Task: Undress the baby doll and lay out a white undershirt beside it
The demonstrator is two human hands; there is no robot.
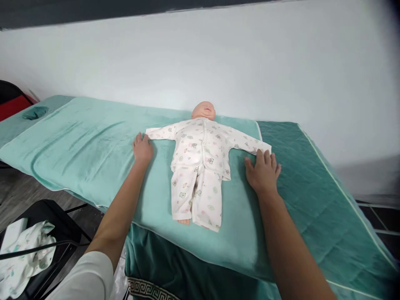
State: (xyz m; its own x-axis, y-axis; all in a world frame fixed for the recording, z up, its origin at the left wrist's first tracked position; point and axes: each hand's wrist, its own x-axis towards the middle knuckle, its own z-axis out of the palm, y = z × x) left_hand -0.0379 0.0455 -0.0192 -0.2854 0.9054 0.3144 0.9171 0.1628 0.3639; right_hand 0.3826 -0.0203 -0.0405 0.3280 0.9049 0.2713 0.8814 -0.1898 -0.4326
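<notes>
A baby doll [203,109] lies on its back, dressed in a white printed long-sleeved top [200,143] and matching trousers [198,196]. Both sleeves are stretched out sideways, and no doll hands show past the cuffs. My left hand [143,149] rests by the cuff on the left, fingertips at its edge, fingers extended. On the other side, my right hand [263,171] has its fingers spread, with the fingertips at the end of the other sleeve. Part of one bare foot [184,221] pokes out of the trouser leg on the left.
A light green sheet [93,146] covers the massage bed, over a darker quilted cover [312,200] at the right. The bed's face hole [36,113] is at far left. A white wall [200,62] stands behind. Printed cloth [31,254] lies on a black chair [53,212] at lower left.
</notes>
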